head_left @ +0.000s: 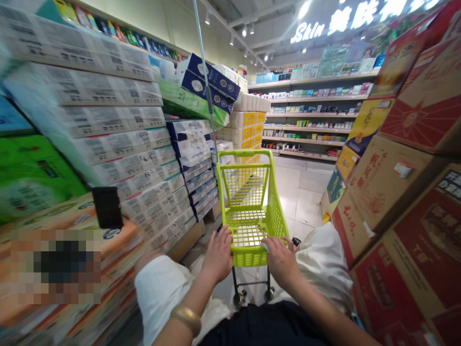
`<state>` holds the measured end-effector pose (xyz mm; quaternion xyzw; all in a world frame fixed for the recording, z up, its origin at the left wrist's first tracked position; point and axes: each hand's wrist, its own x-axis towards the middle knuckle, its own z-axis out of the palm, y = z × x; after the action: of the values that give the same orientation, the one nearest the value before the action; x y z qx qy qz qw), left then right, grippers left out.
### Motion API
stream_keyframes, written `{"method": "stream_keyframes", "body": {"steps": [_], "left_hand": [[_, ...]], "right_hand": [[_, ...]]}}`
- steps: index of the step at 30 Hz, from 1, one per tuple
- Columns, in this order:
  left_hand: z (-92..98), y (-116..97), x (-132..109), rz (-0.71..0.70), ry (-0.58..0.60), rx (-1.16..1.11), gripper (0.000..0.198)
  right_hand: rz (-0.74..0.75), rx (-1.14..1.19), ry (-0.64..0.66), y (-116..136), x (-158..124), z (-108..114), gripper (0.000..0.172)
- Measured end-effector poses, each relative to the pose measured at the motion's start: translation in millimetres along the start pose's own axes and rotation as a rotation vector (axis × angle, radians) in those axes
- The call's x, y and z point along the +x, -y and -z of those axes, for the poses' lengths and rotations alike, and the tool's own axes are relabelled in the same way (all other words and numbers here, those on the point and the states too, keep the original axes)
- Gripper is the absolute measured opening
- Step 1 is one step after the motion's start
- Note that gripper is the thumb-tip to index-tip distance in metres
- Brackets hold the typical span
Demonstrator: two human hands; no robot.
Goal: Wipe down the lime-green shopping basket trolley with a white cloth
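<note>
A small lime-green shopping cart [278,211] stands upright between my knees, its plastic grid basket open towards me. My left hand [219,252] grips the left end of the near rim, fingers curled over the edge. At the right end of that rim, my right hand [281,259] is closed over the plastic. A small white bit shows by its fingertips, too little to name. The cart's raised bar [247,153] is on the far side. Below the basket, dark legs end in small wheels [239,298] on the floor.
Wrapped packs [140,158] are stacked high at left. A black phone-like object [107,207] rests on orange packs [129,235]. Red and brown cartons [382,182] wall the right side. A thin metal pole [207,81] rises behind the cart. Stocked shelves [309,98] stand beyond the tiled floor [293,185].
</note>
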<state>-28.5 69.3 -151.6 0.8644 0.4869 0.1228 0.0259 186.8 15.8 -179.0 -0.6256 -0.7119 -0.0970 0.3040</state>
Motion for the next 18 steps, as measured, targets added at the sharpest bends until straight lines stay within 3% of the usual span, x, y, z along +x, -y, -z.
{"method": "stream_keyframes", "body": {"steps": [4, 7, 11, 13, 18], "left_hand": [[2.0, 3.4, 0.1, 0.006, 0.005, -0.018, 0.05], [4.0, 5.0, 1.3, 0.018, 0.009, -0.017, 0.05], [5.5, 8.2, 3.1, 0.012, 0.014, -0.01, 0.05], [6.0, 11.0, 3.4, 0.003, 0.019, -0.009, 0.05], [8.6, 24.7, 4.1, -0.016, 0.007, -0.001, 0.049]], "right_hand": [[-0.072, -0.019, -0.008, -12.6, -5.5, 7.1, 0.044], [-0.097, -0.035, 0.005, 9.7, -0.9, 0.1, 0.041], [0.06, -0.019, 0.101, 52.4, 12.5, -13.6, 0.039], [0.112, -0.02, 0.134, 59.9, 16.8, -16.7, 0.038], [0.097, -0.021, 0.069, 23.5, 9.6, -9.7, 0.042]]}}
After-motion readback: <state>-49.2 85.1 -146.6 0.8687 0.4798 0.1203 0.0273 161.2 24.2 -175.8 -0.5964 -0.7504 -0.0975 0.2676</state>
